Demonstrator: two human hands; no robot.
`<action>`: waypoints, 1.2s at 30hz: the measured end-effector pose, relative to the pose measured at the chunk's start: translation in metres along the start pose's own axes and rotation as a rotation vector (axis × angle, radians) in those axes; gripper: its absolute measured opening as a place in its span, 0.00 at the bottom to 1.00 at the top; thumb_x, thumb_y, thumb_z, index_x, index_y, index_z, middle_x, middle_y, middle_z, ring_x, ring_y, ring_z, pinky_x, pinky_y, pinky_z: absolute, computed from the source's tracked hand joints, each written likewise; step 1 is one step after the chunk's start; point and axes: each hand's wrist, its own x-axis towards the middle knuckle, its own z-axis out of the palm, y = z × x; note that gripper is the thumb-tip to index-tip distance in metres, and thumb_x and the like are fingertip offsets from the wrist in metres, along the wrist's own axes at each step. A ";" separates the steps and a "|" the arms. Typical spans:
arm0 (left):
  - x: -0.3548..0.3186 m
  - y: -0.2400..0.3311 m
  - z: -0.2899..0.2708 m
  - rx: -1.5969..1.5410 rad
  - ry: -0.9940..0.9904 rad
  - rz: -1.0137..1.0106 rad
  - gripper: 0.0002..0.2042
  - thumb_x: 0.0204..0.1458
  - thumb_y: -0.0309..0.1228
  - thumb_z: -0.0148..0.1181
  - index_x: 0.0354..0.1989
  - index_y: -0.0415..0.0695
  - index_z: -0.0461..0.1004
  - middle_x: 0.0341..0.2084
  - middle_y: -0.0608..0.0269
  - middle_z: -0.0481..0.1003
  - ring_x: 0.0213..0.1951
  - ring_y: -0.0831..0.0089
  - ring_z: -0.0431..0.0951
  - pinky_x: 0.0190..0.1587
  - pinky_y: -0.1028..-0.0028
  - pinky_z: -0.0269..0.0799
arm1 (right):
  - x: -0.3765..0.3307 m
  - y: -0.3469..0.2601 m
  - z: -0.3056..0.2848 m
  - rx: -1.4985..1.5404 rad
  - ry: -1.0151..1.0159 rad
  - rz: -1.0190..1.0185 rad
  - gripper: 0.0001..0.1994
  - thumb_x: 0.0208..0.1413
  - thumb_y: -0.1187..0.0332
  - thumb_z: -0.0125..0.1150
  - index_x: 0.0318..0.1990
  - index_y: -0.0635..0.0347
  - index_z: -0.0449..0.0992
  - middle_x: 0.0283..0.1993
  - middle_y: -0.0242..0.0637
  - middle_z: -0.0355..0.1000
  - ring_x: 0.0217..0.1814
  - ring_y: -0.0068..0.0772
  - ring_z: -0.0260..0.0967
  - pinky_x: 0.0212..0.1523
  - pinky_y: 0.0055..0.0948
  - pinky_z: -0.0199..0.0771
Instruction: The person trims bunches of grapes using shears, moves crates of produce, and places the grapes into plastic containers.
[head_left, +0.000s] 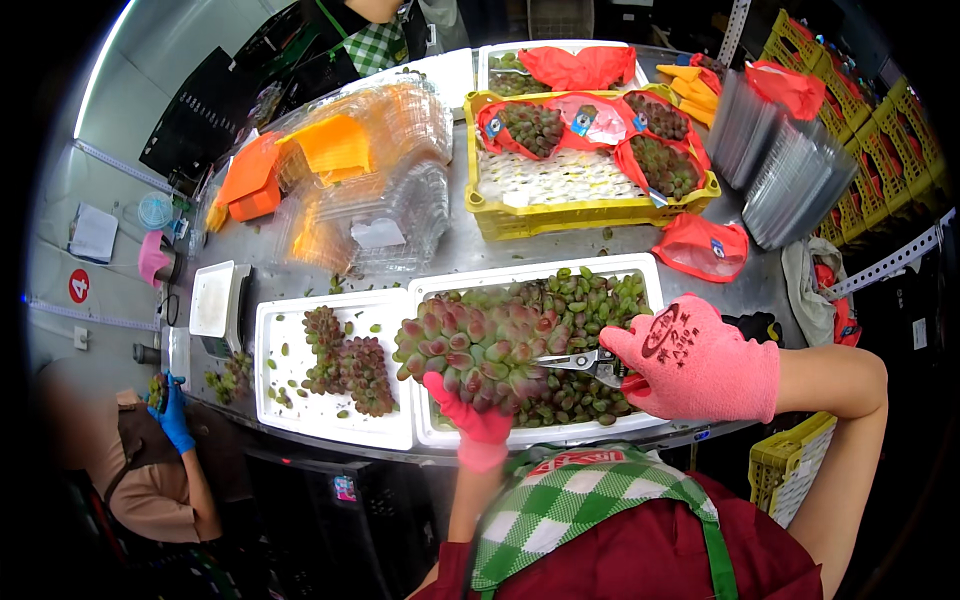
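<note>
Steel table [470,250], knobbly grape bunch [470,345] (glossy), scissors [585,362]

Bright, even overhead light floods the centre of the frame, drawing soft glare off the steel table [455,250] and the stacked clear plastic containers [385,185], while a light strip [100,75] glows along the upper left. Shadows stay short and faint, and the middle is sharp. The fisheye lens bends straight edges toward the rim, where the picture falls to black at the corners and the lower left blurs.
</note>
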 end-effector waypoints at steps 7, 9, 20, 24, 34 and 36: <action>-0.008 -0.012 0.001 0.261 0.221 0.126 0.38 0.54 0.62 0.46 0.67 0.51 0.53 0.66 0.60 0.54 0.65 0.60 0.56 0.66 0.54 0.51 | 0.004 0.006 0.004 -0.018 -0.075 -0.058 0.16 0.51 0.55 0.55 0.35 0.60 0.66 0.25 0.39 0.71 0.26 0.43 0.73 0.29 0.42 0.70; -0.008 -0.012 -0.003 0.238 0.245 0.116 0.38 0.53 0.62 0.46 0.68 0.51 0.53 0.66 0.59 0.55 0.64 0.60 0.58 0.65 0.54 0.53 | 0.005 0.006 0.007 -0.030 -0.035 -0.063 0.16 0.51 0.55 0.55 0.35 0.60 0.66 0.25 0.39 0.71 0.26 0.43 0.73 0.29 0.42 0.71; 0.004 -0.017 0.016 -0.028 0.211 0.066 0.35 0.58 0.60 0.39 0.67 0.48 0.51 0.64 0.57 0.60 0.60 0.58 0.67 0.49 0.57 0.75 | 0.010 0.005 0.015 0.074 -0.094 0.042 0.15 0.52 0.57 0.56 0.39 0.57 0.67 0.29 0.39 0.73 0.30 0.45 0.75 0.30 0.42 0.72; 0.004 -0.011 0.024 0.098 0.277 -0.004 0.36 0.56 0.62 0.41 0.65 0.48 0.56 0.51 0.65 0.69 0.33 0.75 0.67 0.23 0.75 0.64 | 0.004 0.009 0.020 0.155 0.026 0.038 0.15 0.51 0.57 0.56 0.39 0.56 0.67 0.29 0.38 0.72 0.32 0.44 0.74 0.30 0.41 0.71; 0.009 -0.007 0.016 0.145 0.211 -0.040 0.37 0.55 0.63 0.41 0.64 0.48 0.57 0.15 0.80 0.63 0.10 0.86 0.44 0.14 0.83 0.50 | -0.005 0.017 0.011 0.139 0.154 0.149 0.17 0.48 0.57 0.60 0.43 0.55 0.67 0.31 0.38 0.71 0.33 0.42 0.73 0.33 0.40 0.68; 0.010 -0.008 0.023 0.204 0.264 -0.038 0.37 0.55 0.64 0.42 0.64 0.47 0.57 0.12 0.82 0.60 0.10 0.85 0.41 0.14 0.83 0.48 | -0.006 0.017 0.009 0.064 0.110 0.096 0.18 0.48 0.57 0.60 0.43 0.55 0.66 0.31 0.37 0.71 0.33 0.40 0.73 0.34 0.39 0.66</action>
